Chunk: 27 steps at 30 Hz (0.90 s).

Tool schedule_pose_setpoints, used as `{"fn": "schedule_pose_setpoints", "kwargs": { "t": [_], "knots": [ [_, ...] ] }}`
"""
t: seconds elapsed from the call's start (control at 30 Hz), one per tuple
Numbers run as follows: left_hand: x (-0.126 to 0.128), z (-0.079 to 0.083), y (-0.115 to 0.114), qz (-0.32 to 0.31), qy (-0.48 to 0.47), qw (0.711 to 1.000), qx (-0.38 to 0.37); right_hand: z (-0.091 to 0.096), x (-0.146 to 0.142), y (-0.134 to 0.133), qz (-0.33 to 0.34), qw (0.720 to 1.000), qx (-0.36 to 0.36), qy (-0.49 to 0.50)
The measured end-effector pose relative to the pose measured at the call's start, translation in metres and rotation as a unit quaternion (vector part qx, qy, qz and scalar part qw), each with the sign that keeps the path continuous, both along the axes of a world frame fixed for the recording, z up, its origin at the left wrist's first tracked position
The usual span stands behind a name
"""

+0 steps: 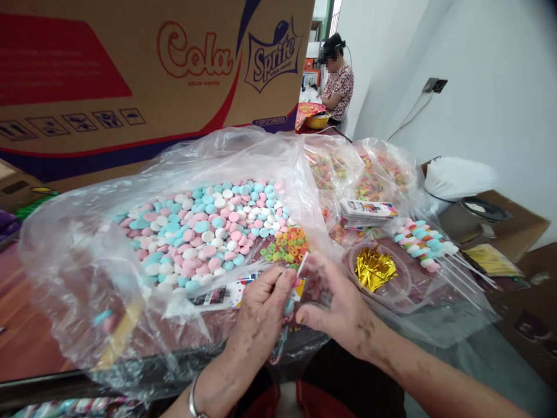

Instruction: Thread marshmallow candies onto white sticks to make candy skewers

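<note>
My left hand (266,299) is closed around a bagged candy stick, whose white stick end (303,265) pokes up between my hands. Part of a colourful printed label (300,284) and some pastel candy show beside my thumb; the rest is hidden by my fingers. My right hand (337,305) is just to the right, fingers and thumb apart around the bag's upper part. Whether its fingertips touch the stick cannot be made out. Behind my hands lie loose ring candies (290,244) and a printed card (224,293).
Pink, blue and white candies (195,232) fill a large clear plastic bag on the left. To the right are a tub of gold twist ties (376,268), stacked printed cards (368,210) and candy skewers (424,244). A big carton (148,75) stands behind; a person (337,84) works beyond.
</note>
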<state>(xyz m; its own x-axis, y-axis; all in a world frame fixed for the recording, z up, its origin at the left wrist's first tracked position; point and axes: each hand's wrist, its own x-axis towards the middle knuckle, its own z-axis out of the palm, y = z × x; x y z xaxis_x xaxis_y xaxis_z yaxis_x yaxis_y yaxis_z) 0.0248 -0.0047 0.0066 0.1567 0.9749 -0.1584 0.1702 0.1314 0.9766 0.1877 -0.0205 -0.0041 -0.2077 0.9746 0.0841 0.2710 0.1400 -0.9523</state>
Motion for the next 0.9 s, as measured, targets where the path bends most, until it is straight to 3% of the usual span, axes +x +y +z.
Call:
{"fn": "schedule_pose_setpoints", "kwargs": {
  "t": [0.13, 0.2, 0.33, 0.47, 0.57, 0.63, 0.73, 0.8, 0.9],
  "knots": [
    [0.002, -0.001, 0.0, -0.002, 0.003, 1.0, 0.015, -0.008, -0.014, -0.001, -0.023, 0.995, -0.084, 0.047],
    [0.001, -0.007, -0.003, -0.008, -0.08, 0.996, -0.044, -0.01, -0.016, -0.001, -0.026, 0.991, -0.103, 0.083],
    [-0.004, -0.016, -0.007, -0.049, -0.239, 0.959, -0.147, -0.013, -0.015, 0.0, -0.031, 0.976, -0.151, 0.157],
    [-0.009, -0.016, -0.009, -0.012, -0.295, 0.938, -0.184, -0.015, -0.015, 0.0, 0.03, 0.954, -0.184, 0.236],
    [-0.015, -0.013, -0.008, -0.033, -0.291, 0.929, -0.228, -0.017, -0.012, 0.001, 0.072, 0.94, -0.186, 0.276],
    [-0.019, -0.012, -0.008, -0.079, -0.264, 0.923, -0.269, -0.019, -0.006, 0.003, 0.117, 0.955, -0.142, 0.231],
    [-0.022, -0.013, -0.008, -0.14, -0.254, 0.895, -0.339, -0.019, 0.002, 0.004, 0.168, 0.981, -0.004, 0.097],
    [-0.021, -0.015, -0.008, -0.161, -0.273, 0.874, -0.368, -0.017, 0.006, 0.004, 0.166, 0.982, 0.083, 0.033],
    [-0.022, -0.018, -0.007, -0.214, -0.302, 0.851, -0.373, -0.01, 0.009, 0.004, 0.167, 0.975, 0.145, -0.026]
  ]
}}
